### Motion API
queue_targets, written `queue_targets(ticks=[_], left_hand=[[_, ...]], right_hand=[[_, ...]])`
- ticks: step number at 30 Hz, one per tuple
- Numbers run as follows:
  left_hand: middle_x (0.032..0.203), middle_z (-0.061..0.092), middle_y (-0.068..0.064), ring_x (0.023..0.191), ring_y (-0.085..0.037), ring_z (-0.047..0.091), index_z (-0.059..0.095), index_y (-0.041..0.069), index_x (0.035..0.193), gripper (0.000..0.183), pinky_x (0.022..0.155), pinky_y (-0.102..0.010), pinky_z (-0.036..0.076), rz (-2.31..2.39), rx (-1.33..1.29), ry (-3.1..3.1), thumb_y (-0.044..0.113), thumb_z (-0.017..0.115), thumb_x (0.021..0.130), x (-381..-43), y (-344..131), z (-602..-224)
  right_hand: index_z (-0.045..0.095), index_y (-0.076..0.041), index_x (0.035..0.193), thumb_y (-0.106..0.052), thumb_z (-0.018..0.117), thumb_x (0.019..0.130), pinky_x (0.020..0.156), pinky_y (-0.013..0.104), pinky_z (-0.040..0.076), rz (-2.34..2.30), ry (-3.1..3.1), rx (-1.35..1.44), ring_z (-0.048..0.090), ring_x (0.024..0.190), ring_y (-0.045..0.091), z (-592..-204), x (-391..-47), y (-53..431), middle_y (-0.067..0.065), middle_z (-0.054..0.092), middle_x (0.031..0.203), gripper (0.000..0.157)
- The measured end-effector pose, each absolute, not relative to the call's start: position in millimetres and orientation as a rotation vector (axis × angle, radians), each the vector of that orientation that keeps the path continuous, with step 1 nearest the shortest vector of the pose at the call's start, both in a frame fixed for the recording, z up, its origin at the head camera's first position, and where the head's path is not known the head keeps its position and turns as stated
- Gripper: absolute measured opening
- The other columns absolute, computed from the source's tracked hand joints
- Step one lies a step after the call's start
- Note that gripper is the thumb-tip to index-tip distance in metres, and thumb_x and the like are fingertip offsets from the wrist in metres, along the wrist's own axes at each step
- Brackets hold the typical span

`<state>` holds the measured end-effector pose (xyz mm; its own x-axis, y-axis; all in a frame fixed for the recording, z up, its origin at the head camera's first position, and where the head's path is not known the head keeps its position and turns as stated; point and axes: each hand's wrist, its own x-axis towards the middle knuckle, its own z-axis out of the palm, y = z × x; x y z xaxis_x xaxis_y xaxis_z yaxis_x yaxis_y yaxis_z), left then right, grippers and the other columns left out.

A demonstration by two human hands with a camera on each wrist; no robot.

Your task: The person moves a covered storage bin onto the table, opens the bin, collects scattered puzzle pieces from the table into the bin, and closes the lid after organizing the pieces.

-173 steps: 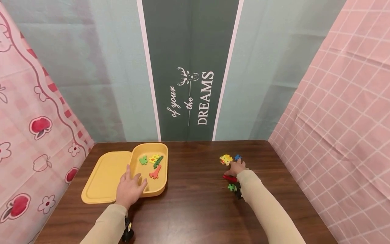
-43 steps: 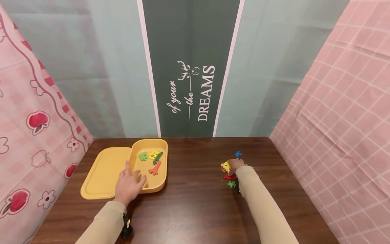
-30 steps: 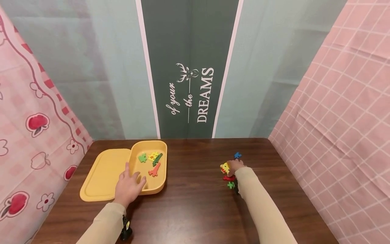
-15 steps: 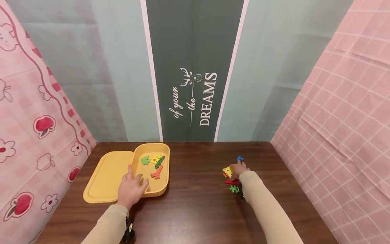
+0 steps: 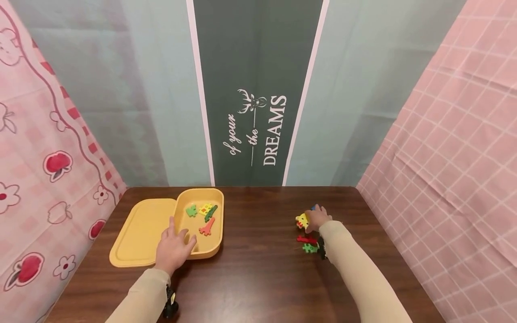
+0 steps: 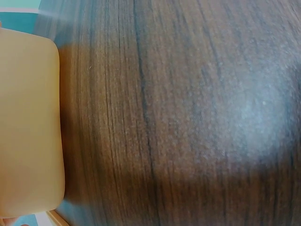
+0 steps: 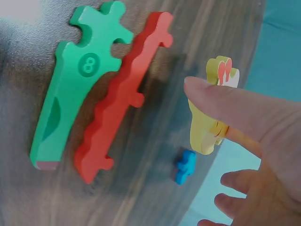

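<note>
In the head view, my right hand [image 5: 319, 219] is at the right of the table. Its thumb and index finger pinch a yellow animal-head puzzle piece [image 7: 202, 129], its other fingers curled loosely below in the right wrist view. Near it lie a wavy red puzzle piece [image 7: 123, 96], a green puzzle piece marked 8 [image 7: 77, 80] and a small blue puzzle piece [image 7: 186, 167]. My left hand [image 5: 173, 251], fingers spread, rests at the near left rim of a yellow box [image 5: 221, 224]; how firmly it touches is unclear.
Inside the box lie a light green piece [image 5: 191, 210], a yellow piece [image 5: 204, 209], a dark green piece [image 5: 210, 213] and an orange-red piece [image 5: 207, 228]. The box's yellow lid [image 5: 143, 233] lies flat to its left. Cloth hangs behind the table [image 5: 258, 278] and along both sides.
My right hand took the yellow piece between thumb and finger. In the last half second it shifted slightly away from me with it, partly covering the blue piece. The left hand stayed put.
</note>
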<state>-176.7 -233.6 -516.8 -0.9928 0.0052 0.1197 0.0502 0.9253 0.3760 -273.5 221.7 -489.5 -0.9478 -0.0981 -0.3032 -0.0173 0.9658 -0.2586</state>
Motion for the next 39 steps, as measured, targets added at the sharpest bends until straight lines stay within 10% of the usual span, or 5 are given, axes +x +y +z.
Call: queue_targets(ticks=[39], left_hand=[[0.146, 0.007, -0.036, 0.119, -0.055, 0.03, 0.058, -0.004, 0.12, 0.057, 0.092, -0.062, 0.033, -0.58, -0.044, -2.987, 0.044, 0.047, 0.092, -178.6, -234.2, -513.8]], right_hand=[[0.054, 0.008, 0.117, -0.024, 0.076, 0.074, 0.098, 0.063, 0.027, -0.288, 2.91, -0.169, 0.021, 0.131, 0.049, -435.2, -277.4, 201.3, 0.034, 0.023, 0.143, 0.058]])
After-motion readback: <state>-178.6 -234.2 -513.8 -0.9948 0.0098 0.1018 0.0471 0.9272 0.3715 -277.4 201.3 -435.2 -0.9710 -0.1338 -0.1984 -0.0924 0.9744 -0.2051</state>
